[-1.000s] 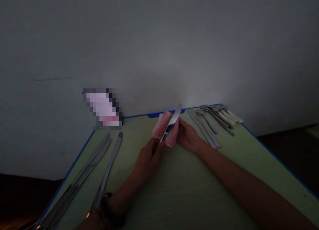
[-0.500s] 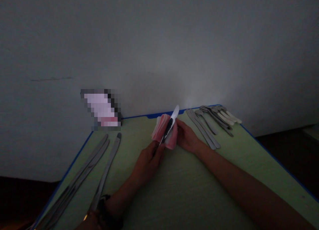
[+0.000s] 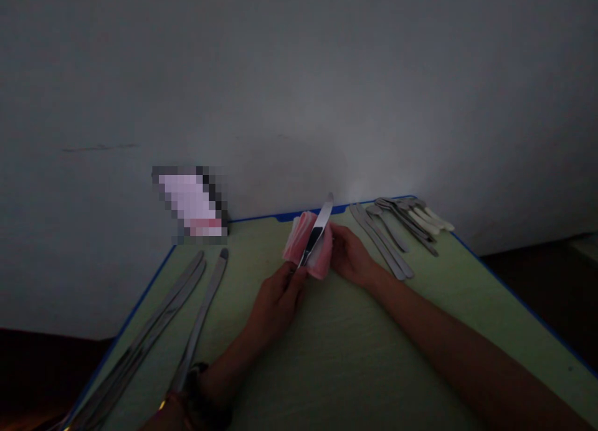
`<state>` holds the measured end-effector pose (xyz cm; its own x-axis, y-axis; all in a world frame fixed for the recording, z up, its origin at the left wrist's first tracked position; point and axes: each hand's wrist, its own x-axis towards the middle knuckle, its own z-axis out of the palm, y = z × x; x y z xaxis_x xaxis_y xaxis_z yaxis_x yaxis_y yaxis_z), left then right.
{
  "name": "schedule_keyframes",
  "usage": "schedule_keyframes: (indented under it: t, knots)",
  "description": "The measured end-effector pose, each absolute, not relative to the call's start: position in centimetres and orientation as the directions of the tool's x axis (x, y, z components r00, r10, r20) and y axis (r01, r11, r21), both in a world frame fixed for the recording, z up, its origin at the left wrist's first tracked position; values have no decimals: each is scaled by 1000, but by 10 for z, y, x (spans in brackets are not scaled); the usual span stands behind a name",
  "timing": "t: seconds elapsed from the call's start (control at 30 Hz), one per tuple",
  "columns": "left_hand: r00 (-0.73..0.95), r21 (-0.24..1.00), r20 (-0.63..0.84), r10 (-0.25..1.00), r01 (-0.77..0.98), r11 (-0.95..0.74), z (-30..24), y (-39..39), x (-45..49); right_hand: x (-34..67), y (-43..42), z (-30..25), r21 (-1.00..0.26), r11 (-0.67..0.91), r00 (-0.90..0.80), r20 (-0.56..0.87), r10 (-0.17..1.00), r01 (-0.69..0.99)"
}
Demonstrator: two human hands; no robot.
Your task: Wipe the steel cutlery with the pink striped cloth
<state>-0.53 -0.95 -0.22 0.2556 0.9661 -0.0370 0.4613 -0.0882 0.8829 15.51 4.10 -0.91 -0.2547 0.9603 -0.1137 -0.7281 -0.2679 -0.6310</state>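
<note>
My left hand (image 3: 275,297) is closed on the handle of a table knife (image 3: 317,230) whose blade points up and away toward the wall. My right hand (image 3: 351,255) grips a folded pink cloth (image 3: 306,244) that is wrapped around the lower part of the blade. Both hands meet over the far middle of the pale green table (image 3: 355,356).
Several knives (image 3: 187,306) lie in a row at the left of the table. More knives, spoons and forks (image 3: 397,228) lie at the far right corner. A blurred-out object (image 3: 191,203) stands by the wall at the back left. The table has a blue edge.
The knife blade has turned and slid a little within the pink cloth, its tip shifting slightly left and back. Both hands stay almost in place.
</note>
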Motion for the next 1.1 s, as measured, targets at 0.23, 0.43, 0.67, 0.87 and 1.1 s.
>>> schedule_keyframes:
  t: [0.23,0.43,0.67,0.87,1.1]
  knots:
    - [290,833,-44,956,538,-125,-1,-11,-6,154,40,-9,-629,-262,-230,-134,964,-732]
    - [315,808,-25,949,565,-166,3,-11,-5,153,39,-10,-630,-252,-218,-132,967,-734]
    - [327,859,-77,942,502,-104,5,-13,-4,154,42,-13,-637,-275,-199,-190,961,-720]
    - [323,881,-85,942,466,-81,-1,-13,-6,155,43,-14,-620,-292,-218,-195,956,-728]
    - [343,895,-84,936,439,-81,-3,-13,-7,156,45,-17,-615,-293,-240,-170,956,-732]
